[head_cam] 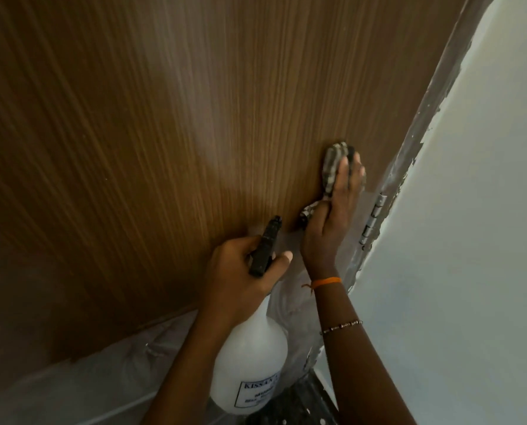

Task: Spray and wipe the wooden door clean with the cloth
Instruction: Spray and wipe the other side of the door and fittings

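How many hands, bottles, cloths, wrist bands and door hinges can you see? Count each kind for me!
Hands: 2, the left hand gripping the spray bottle, the right hand pressing the cloth on the door
Spray bottles: 1, white spray bottle
Cloths: 1, grey cloth
Wrist bands: 2, orange thread and beaded bracelet
Hinges: 1, metal hinge
Total: 7

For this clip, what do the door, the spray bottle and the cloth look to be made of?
Door: wood or wood-look veneer, fine straight grain, satin sheen. Spray bottle: translucent white plastic with a printed label and a dark trigger head. Cloth: soft woven fabric, grey, mottled, bunched under the right hand.
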Demonstrator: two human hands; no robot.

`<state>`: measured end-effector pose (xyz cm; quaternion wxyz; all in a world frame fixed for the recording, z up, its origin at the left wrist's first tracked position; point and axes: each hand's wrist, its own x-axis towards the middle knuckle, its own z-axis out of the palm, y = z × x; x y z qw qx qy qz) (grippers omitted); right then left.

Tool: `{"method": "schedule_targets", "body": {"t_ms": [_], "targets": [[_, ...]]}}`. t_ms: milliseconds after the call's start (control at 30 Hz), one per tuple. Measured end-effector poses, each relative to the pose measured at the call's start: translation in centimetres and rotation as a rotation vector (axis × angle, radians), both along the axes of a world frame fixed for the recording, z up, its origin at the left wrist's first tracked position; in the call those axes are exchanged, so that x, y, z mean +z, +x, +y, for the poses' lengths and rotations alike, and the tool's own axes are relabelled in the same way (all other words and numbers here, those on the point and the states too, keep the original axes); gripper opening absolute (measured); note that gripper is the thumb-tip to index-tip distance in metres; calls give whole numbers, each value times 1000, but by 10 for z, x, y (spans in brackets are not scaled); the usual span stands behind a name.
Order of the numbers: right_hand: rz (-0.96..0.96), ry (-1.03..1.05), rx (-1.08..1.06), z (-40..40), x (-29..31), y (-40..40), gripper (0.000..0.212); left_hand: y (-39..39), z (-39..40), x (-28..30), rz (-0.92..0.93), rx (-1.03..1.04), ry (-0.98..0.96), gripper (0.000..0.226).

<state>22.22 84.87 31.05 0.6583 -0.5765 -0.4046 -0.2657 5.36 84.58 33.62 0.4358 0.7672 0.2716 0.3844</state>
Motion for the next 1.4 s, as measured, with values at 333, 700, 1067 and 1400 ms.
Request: {"method": "schedule_targets", "body": {"t_ms": [333, 700, 1067, 1400], "targets": [[918, -23, 64, -12, -101, -7, 61, 32, -16, -13, -16, 118, -48, 47], [157, 15, 58, -15, 62, 67, 59, 56, -31, -10, -51, 125, -63, 46], [11, -426, -14, -35, -134, 67, 57, 79, -44, -31, -37, 104, -27, 30], [-306, -90, 27, -18, 28, 126, 46, 101, -42, -30, -42, 89, -34, 34]]}}
